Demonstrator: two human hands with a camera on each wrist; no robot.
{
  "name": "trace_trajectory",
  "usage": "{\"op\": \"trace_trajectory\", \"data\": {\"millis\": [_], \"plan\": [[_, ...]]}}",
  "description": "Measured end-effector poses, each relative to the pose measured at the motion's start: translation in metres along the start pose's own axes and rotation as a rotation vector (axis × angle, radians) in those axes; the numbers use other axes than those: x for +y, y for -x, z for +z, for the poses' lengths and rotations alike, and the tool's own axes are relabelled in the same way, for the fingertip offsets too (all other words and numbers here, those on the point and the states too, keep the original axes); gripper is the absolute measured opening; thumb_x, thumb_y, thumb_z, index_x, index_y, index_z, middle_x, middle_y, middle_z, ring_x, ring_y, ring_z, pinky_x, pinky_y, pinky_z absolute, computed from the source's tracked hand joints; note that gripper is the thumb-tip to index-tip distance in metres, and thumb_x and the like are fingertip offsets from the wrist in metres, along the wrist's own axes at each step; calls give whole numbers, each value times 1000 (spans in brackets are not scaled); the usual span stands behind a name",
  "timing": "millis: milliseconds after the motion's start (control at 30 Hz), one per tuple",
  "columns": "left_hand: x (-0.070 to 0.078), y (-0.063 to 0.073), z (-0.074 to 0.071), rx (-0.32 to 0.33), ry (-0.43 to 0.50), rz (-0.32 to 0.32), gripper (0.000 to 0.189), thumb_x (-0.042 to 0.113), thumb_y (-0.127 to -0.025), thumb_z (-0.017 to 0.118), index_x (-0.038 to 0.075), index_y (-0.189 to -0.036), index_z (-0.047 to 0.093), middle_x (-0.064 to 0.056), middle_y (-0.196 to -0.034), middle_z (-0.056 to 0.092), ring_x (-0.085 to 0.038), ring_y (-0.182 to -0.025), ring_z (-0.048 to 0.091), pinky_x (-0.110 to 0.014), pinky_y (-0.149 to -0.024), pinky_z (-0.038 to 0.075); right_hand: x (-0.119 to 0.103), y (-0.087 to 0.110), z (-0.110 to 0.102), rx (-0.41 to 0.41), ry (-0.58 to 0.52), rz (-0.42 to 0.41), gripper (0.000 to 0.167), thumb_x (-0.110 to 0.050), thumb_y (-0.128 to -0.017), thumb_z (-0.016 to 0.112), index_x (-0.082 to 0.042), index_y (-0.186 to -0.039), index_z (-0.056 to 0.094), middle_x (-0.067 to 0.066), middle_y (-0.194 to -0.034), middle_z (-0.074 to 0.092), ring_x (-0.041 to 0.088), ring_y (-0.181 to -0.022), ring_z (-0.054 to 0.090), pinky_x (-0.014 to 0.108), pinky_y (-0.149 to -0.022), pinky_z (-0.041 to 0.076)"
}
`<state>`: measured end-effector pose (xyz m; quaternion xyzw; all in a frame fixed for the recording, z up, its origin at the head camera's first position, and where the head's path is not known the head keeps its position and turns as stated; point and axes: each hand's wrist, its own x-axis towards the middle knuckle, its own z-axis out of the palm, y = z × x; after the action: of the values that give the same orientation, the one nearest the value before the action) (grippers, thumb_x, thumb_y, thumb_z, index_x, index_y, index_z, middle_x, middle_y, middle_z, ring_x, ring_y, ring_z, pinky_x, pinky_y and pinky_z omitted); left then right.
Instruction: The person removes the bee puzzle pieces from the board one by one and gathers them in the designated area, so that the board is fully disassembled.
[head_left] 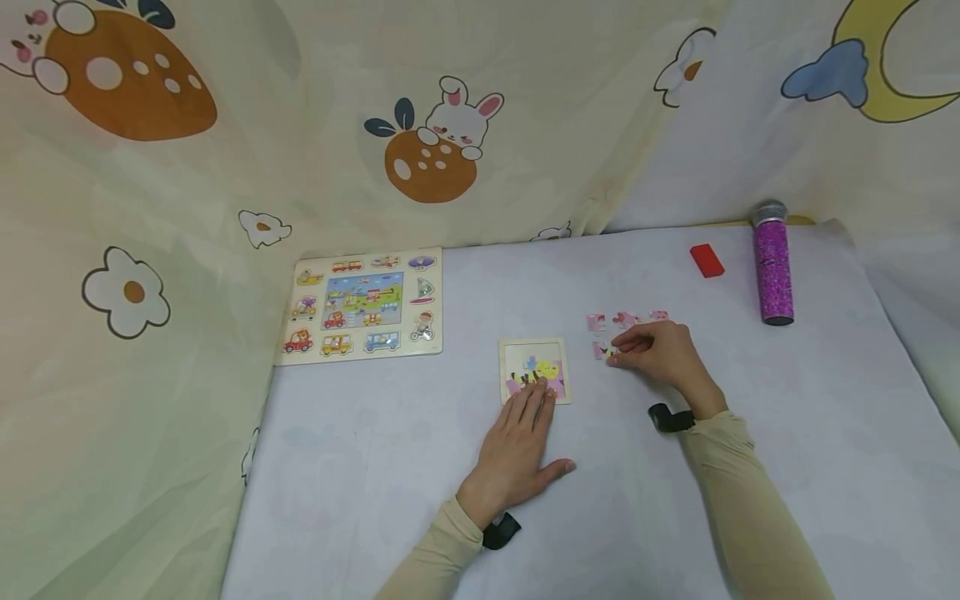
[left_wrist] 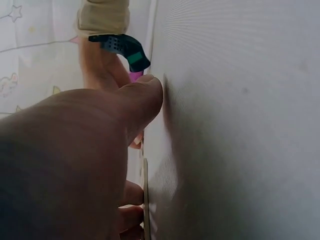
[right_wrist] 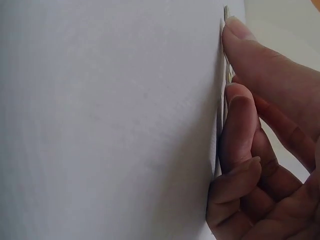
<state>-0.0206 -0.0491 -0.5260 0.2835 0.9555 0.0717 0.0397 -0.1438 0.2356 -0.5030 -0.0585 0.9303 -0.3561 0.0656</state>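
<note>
Left hand (head_left: 517, 450) touches pink-and-yellow, half-filled puzzle (head_left: 534, 365).

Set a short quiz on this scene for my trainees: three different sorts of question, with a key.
1. Which hand has its fingers resting on the small puzzle tray? A) right B) left C) neither
2. True or false: in the head view, the red block lies left of the glittery purple cylinder.
3. Fill in: the right hand is at the loose puzzle pieces, which lie to the tray's ___ in the head view.

Key: 1. B, the left hand; 2. True; 3. right
</note>
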Motion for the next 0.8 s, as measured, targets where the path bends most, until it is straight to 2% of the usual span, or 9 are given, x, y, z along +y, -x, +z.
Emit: {"op": "trace_trajectory", "data": {"millis": [233, 467, 667, 800], "plan": [[0, 1, -1, 3, -28, -7, 103, 74, -96, 59, 5, -167, 30, -14, -176, 24, -33, -164, 19, -46, -133, 21, -5, -1, 0, 5, -3, -14, 31, -22, -81, 95, -6, -104, 82, 7, -87, 80, 19, -78, 70, 22, -68, 53], [-1, 2, 0, 9, -13, -15, 104, 75, -95, 61, 7, -167, 30, -12, -176, 24, -32, -161, 25, -47, -129, 27, -29, -6, 8, 10, -46, -50, 34, -22, -82, 94, -3, -107, 82, 12, -92, 81, 22, -81, 71, 23, -70, 53], [-1, 1, 1, 26, -6, -24, 104, 74, -94, 63, 9, -167, 31, -10, -176, 26, -31, -158, 29, -47, -125, 32, -52, -16, 27, -23, -40, -144, 28, -19, -82, 93, -3, -102, 83, 8, -86, 79, 20, -78, 69, 32, -75, 52], [-1, 1, 1, 20, -10, -31, 103, 75, -94, 63, 10, -167, 31, -9, -176, 26, -32, -159, 27, -49, -125, 32, -65, -23, 40, -81, -58, -197, 23, -15, -83, 91, -4, -102, 83, 6, -84, 79, 16, -75, 69, 31, -74, 52]]}}
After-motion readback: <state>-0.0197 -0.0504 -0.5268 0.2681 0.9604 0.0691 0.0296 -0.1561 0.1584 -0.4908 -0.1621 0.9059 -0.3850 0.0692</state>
